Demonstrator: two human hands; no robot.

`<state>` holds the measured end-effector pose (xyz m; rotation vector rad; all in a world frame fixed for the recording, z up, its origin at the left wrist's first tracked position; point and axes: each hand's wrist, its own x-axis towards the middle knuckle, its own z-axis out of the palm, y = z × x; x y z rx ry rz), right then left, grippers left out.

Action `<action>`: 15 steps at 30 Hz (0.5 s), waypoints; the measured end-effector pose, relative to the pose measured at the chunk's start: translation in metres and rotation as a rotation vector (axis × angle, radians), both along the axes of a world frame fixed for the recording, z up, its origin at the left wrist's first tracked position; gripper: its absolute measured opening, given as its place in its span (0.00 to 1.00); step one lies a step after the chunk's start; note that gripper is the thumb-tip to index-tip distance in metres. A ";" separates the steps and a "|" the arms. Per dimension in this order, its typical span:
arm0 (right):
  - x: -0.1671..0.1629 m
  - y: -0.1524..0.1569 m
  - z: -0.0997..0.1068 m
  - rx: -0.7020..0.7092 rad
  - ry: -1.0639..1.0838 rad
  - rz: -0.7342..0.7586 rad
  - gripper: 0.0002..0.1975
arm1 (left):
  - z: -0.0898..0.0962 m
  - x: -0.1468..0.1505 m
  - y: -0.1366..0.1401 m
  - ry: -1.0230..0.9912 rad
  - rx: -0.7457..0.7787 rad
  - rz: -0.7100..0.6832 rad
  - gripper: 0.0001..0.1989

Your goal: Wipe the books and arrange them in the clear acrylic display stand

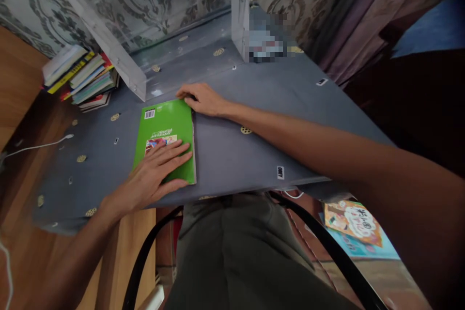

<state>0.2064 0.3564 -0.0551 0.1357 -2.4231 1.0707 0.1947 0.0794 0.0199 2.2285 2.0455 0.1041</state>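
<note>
A green book (170, 118) lies closed on the grey-blue covered table, a barcode near its top left corner and a small colourful picture at its middle. My left hand (156, 172) rests flat across the lower part of the book, fingers stretched out and partly covering the picture. At the book's upper right corner, my right hand (203, 99) touches the edge with bent fingers. Its fingertips are partly hidden, so whether they pinch the cover or pages cannot be made out.
Behind the book stands a clear plastic rack (132, 77). A stack of books (85, 77) is at the back left, with a white cable (39, 147) nearer. A pixelated item (265, 43) sits at the back right. Picture books (358, 227) lie below the table's right side.
</note>
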 end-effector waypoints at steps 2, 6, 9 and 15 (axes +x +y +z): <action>-0.001 0.001 -0.001 0.014 -0.005 -0.004 0.19 | -0.001 0.008 -0.011 0.035 0.016 -0.004 0.28; 0.002 0.001 -0.001 0.022 -0.029 -0.006 0.20 | -0.015 0.017 -0.021 0.124 0.134 0.038 0.26; 0.007 0.001 0.001 0.003 -0.050 0.013 0.20 | -0.026 0.019 -0.022 0.173 0.239 0.069 0.26; 0.007 0.003 0.002 -0.118 -0.059 0.032 0.21 | -0.031 0.023 -0.025 0.122 0.363 0.095 0.18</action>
